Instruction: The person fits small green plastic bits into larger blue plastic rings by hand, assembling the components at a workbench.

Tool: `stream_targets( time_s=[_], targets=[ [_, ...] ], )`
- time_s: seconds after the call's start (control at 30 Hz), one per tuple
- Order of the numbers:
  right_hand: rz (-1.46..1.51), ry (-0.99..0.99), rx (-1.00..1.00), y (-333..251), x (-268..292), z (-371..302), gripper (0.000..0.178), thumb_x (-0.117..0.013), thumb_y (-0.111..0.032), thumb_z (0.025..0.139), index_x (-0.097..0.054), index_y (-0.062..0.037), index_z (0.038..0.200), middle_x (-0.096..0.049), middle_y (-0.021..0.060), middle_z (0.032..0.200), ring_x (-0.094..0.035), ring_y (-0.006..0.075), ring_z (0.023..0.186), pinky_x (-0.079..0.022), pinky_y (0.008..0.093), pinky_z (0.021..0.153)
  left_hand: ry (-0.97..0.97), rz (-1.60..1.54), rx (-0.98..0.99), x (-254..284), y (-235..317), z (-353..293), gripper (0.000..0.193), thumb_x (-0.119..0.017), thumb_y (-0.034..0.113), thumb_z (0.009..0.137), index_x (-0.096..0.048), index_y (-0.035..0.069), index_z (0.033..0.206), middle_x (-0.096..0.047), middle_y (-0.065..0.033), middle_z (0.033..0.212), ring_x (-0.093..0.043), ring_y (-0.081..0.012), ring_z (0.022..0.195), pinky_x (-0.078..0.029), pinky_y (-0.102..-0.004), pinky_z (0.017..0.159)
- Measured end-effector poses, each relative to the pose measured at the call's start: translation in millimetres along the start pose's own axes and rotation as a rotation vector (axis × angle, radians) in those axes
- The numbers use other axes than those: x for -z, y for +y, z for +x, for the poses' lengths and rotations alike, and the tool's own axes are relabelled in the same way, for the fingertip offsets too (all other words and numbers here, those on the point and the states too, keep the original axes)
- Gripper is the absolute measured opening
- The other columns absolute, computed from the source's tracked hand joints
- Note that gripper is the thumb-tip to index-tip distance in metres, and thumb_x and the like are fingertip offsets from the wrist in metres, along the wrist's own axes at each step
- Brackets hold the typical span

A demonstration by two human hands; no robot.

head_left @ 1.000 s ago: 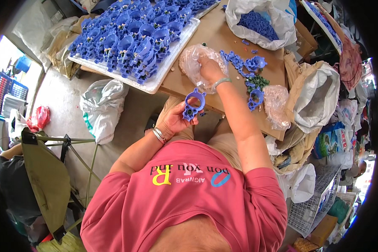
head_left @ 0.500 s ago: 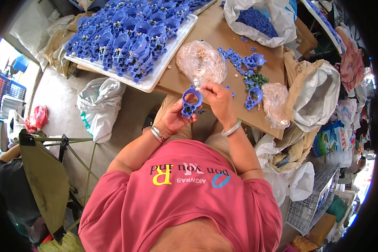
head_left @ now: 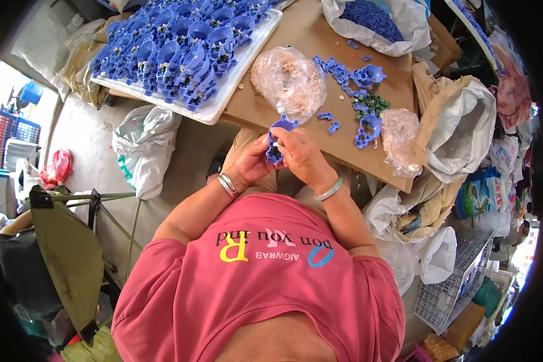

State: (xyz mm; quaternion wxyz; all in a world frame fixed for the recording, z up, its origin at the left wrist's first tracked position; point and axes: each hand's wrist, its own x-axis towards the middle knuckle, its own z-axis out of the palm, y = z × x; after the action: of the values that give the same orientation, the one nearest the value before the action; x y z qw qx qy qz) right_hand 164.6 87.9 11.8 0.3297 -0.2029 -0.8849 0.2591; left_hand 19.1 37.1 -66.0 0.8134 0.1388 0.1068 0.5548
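My left hand (head_left: 251,163) is closed around a blue plastic part (head_left: 274,159) with a ring at its upper end, held just off the table's near edge. Against the middle of that part, the fingers of my right hand (head_left: 304,160) are pinched together. A small pale bit shows at their tips, too small to name, and the fingers cover much of the ring. Just beyond the hands lies a clear plastic bag of small pale pieces (head_left: 288,81). On the table to the right are loose blue parts (head_left: 368,76) and a heap of small dark green pieces (head_left: 373,104).
A white tray (head_left: 208,116) crowded with blue parts stands at the far left of the brown table (head_left: 238,107). A white sack of blue pieces (head_left: 413,42) is at the back. Another pale-filled bag (head_left: 400,142) lies near the right edge, beside an open sack (head_left: 464,130).
My right hand has come down from the plastic bag's near end onto the blue part. The blue part has turned in my left hand, and its ring is now partly covered.
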Motion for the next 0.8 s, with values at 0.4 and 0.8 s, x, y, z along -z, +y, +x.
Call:
stream_targets(
  time_s=[0.4,0.8],
  targets=[
    [-0.106,-0.085,0.131,0,-2,3,0.039,-0.052,0.004,0.067,-0.051,-0.0034,0.106,-0.056,0.0093,0.085,-0.052,0.0265,0.079,-0.042,0.0348,0.072,0.196,0.032,0.012,-2,1,-4,0.038,-0.059,0.027,0.081,-0.048,0.013,0.115,-0.055,-0.0011,0.107,-0.053,-0.0174,0.097,-0.044,-0.0398,0.085],
    [-0.096,0.106,-0.074,0,-10,-4,0.014,-0.062,-0.003,0.069,-0.057,-0.003,0.082,-0.056,0.0086,0.077,-0.053,0.0269,0.072,-0.043,0.0349,0.063,0.034,-0.02,-0.027,0,1,-3,0.05,-0.059,0.022,0.081,-0.039,0.011,0.125,-0.05,-0.0056,0.118,-0.051,-0.0196,0.105,-0.044,-0.0405,0.086]
  ],
)
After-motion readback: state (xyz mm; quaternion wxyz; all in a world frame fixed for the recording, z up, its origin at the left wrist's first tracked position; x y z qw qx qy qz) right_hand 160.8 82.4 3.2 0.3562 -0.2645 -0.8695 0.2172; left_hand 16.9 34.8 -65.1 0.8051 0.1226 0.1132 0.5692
